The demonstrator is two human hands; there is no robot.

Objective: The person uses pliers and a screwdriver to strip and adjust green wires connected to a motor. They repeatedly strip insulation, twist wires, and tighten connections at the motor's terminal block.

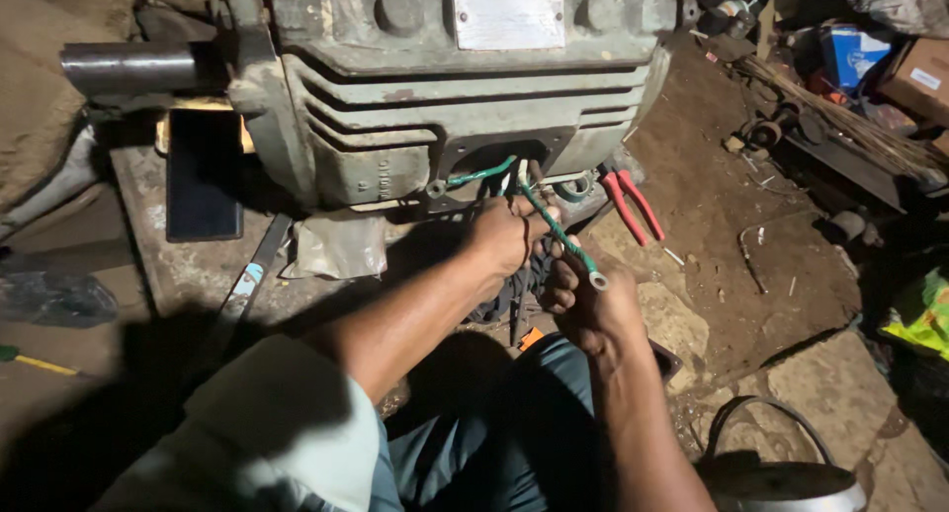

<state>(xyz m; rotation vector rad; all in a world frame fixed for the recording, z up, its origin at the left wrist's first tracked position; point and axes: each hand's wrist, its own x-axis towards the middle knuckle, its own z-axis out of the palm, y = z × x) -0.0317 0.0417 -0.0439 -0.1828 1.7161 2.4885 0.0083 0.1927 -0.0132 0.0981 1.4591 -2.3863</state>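
A big grey motor (445, 87) sits on the dirty floor (712, 206). A green wire (559, 233) comes out of a dark hole in the motor's side and slants down to the right. The left hand (504, 237) is closed around the wire near the hole. The right hand (583, 299) is closed too, pinching the wire lower down, just below a small metal ring (598, 281) at its end. Pliers with red handles (631, 204) lie on the floor just right of the hands. A shiny metal pot (781, 477) sits near the person's right arm.
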